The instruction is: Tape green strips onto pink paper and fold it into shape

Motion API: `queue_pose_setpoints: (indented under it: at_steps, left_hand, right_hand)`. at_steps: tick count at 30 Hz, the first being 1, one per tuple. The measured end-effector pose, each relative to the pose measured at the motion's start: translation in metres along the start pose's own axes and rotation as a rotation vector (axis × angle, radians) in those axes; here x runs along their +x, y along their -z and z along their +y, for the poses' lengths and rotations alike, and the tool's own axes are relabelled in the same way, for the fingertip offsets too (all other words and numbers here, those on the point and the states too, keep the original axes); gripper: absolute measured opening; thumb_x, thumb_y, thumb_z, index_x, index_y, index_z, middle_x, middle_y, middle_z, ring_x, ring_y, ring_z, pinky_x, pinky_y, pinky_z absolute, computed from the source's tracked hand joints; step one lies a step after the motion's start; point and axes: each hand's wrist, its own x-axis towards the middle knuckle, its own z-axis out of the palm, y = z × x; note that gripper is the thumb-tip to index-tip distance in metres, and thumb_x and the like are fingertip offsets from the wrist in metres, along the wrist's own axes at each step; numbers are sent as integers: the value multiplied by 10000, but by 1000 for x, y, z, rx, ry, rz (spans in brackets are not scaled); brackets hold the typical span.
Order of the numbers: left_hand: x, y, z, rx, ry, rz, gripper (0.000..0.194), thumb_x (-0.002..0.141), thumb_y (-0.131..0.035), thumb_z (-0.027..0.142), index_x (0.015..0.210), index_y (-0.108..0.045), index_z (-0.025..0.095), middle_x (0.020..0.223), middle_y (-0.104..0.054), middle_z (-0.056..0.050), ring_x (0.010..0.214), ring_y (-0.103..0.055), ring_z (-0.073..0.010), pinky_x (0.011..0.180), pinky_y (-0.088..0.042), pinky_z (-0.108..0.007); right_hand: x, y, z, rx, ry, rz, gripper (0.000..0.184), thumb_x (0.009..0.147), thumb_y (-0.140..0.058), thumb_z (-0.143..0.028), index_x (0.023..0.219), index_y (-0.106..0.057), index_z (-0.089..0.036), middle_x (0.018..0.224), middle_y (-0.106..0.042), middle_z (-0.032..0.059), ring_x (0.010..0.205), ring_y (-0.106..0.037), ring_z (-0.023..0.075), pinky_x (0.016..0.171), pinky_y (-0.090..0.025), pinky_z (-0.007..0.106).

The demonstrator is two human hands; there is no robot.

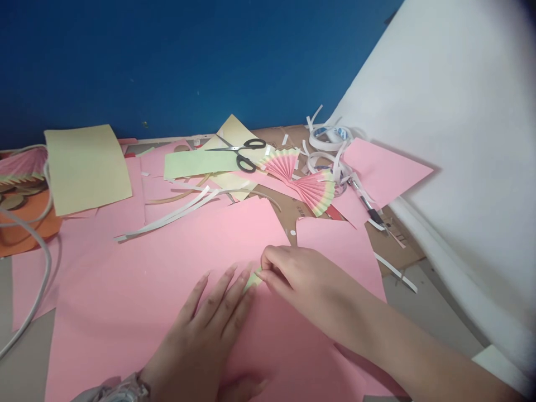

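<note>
My left hand [218,321] lies flat on a large pink paper sheet [167,268], its fingers stretched out. Its fingertips press beside a small light green paper piece [253,281], partly covering it. My right hand [288,271] pinches the other end of that green piece between thumb and bent forefinger. How far the piece runs under the fingers is hidden. A pink and green pleated paper fan [299,181] lies beyond my right hand, with black-handled scissors [240,152] to its left on a green paper strip [196,163].
White tape rolls [329,137] and a black-tipped pen-like tool [364,201] lie at the back right. White strips [167,215] cross the pink sheets. A yellow sheet [87,170] and a cable [44,268] are at left. A blue wall [167,61] stands behind, a white surface [452,111] at right.
</note>
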Motion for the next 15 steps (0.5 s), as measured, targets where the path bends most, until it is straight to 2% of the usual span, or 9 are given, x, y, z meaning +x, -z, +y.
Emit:
queue_pose_setpoints:
  at_steps: [2,9,15]
  left_hand:
    - [0,1,0,-4,-10,1,741,813,-381,613,1375,-349,132,1459,-298,-115,1335,-237,-308,1060,-124,-466]
    - [1,3,-2,13,-43,-8,753,814,-375,613,1372,-353,108,1457,-292,-133,1320,-272,-311,1063,-109,-455]
    - [1,2,6,-42,56,-13,739,811,-378,620,1357,-383,122,1467,-270,-107,1348,-211,-297,1078,-103,-476]
  right_hand:
    - [-1,-1,0,-3,-2,4,270,939,-339,-253,689,-427,-200,647,-505,-43,558,-420,111,487,-233,256]
    - [-4,-6,3,15,-6,15,258,940,-330,-231,703,-426,-200,656,-508,-43,567,-419,110,482,-232,252]
    - [-8,-12,4,-19,10,52,253,927,-329,-191,677,-368,-192,608,-477,-44,521,-390,99,471,-221,249]
